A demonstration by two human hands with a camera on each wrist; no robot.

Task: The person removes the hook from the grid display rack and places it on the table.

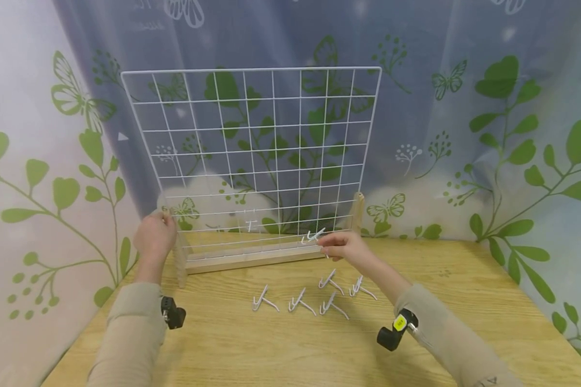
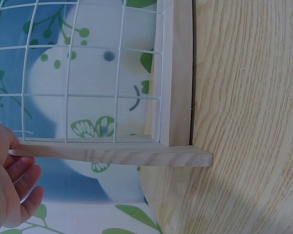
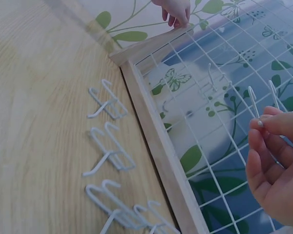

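Note:
A white wire grid [image 1: 273,98] stands upright in a wooden stand [image 1: 252,260]. My left hand [image 1: 156,236] grips the top of the stand's left upright [image 2: 112,155] between thumb and forefinger. In my right hand [image 1: 347,249], a white metal hook [image 1: 313,236] is pinched, held in front of the grid's lower right part. Its two bent prongs [image 3: 254,101] point up past the fingertips in the right wrist view; the fingers hide the rest. Another white hook [image 1: 250,225] hangs on the grid's lower part, left of the middle.
Several white hooks [image 1: 301,303] lie on the wooden table [image 1: 252,352] in front of the stand. The right wooden upright [image 1: 359,207] rises behind my right hand. A leaf-patterned curtain [image 1: 431,177] hangs close behind and at both sides.

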